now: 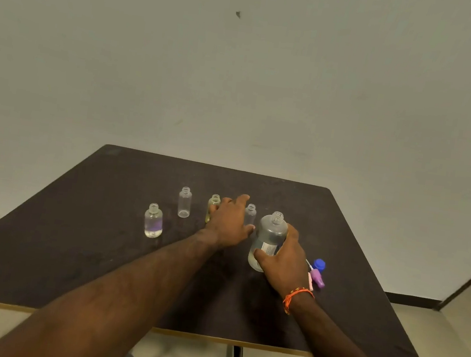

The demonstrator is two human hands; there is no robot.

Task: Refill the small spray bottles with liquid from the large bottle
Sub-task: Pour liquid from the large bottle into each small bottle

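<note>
A large clear bottle (269, 236) with no cap stands on the dark table (97, 265), and my right hand (286, 260) grips its lower body. My left hand (230, 222) reaches between the small bottles, fingers spread; whether it holds one I cannot tell. A yellowish small bottle (213, 202) sits partly hidden behind it on the left. A small clear bottle (250, 214) stands just right of the hand. Further left stand an uncapped clear bottle (184, 202) and a bottle with a purple label (153, 221) holding some liquid.
A blue cap (319, 264) and a purple spray top (318, 277) with its white tube lie on the table right of my right hand. A wall rises behind the table's far edge. An orange thread band (293, 295) circles my right wrist.
</note>
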